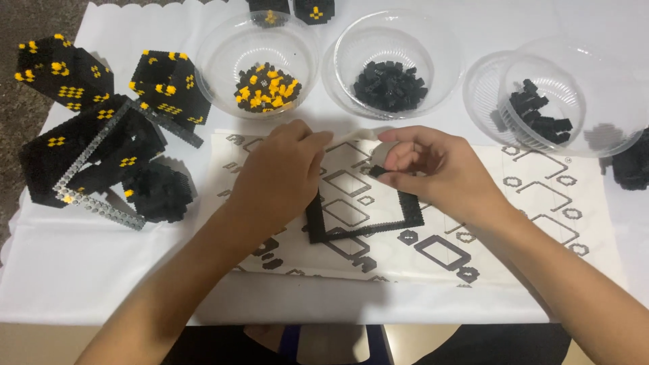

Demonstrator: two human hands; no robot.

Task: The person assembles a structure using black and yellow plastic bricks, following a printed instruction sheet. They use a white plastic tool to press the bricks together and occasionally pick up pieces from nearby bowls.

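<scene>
My left hand rests on the printed instruction sheet and pinches a thin pale tool that points right. My right hand holds a tiny black brick between thumb and forefinger, just above a flat black square frame of small bricks lying on the sheet. The frame's upper left part is hidden under my left hand. Both hands nearly meet over the frame's top edge.
Three clear bowls stand at the back: one with yellow and black bricks, two with black bricks. Black-and-yellow built block shapes sit at left on the white cloth. Another dark piece lies at the right edge.
</scene>
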